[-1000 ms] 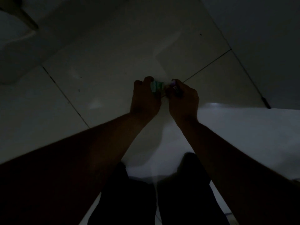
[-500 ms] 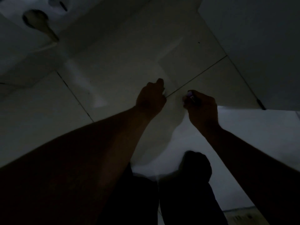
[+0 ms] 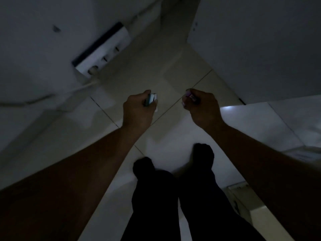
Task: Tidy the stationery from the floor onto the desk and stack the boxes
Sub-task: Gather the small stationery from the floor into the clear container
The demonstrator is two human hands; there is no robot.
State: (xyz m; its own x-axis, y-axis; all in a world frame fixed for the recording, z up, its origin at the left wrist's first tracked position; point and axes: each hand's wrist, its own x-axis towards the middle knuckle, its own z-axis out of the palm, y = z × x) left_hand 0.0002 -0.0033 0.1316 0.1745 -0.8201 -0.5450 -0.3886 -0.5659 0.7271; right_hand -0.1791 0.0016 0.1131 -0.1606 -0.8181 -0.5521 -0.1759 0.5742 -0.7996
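**q:** stationery check, what have you got and where?

**a:** your left hand [image 3: 139,108] is closed around a small pale box [image 3: 152,99], fingers curled, the box poking out past your thumb. your right hand [image 3: 202,105] is closed on a small purple thing [image 3: 191,96], too dark and blurry to name, might be a marker or glue stick. both are held up over the floor [image 3: 173,129], nothing's on a desk yet. i'd guess you're mid-carry.

**q:** what could go wrong from here?

**a:** the box looks pinched near one end, not wrapped, so a quick swing could let it slip out. same for the purple thing, only its tip shows. it's really dim, so you could also miss stuff left on the tiles. i can't see any from here.

**q:** room to move?

**a:** open tile straight ahead between your hands. on your left there's a power strip [image 3: 102,51] with a cable [image 3: 81,87] trailing off it, easy to snag a foot. a pale panel edge [image 3: 215,66] closes in on your right, and some kind of box [image 3: 243,200] sits low by your right leg. your feet [image 3: 203,152] are near together, so step out slowly.
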